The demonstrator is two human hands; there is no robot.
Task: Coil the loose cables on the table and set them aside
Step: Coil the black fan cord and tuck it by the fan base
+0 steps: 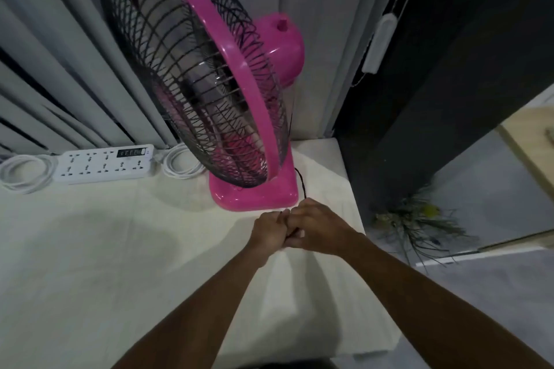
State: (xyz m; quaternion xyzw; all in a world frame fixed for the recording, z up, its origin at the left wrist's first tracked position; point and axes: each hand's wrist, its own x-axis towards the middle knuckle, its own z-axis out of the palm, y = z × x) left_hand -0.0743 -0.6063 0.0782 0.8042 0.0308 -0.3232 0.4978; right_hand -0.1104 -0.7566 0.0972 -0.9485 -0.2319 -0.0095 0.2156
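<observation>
Both hands meet near the table's (90, 249) right edge, just in front of the fan (209, 84) base. Left hand (268, 234) and right hand (317, 231) are closed together, touching, pinching the black cord (300, 183) (thin, running back behind the base). White coiled cables (21, 174) flank the power strip (105, 163) at the back edge.

White table (90, 263) bears pink fan (254, 193), power strip (105, 165), coiled white cables (24, 172).

pink fan (254, 192) with black grille (186, 75), white power strip (105, 163), black cable (300, 184)
</observation>
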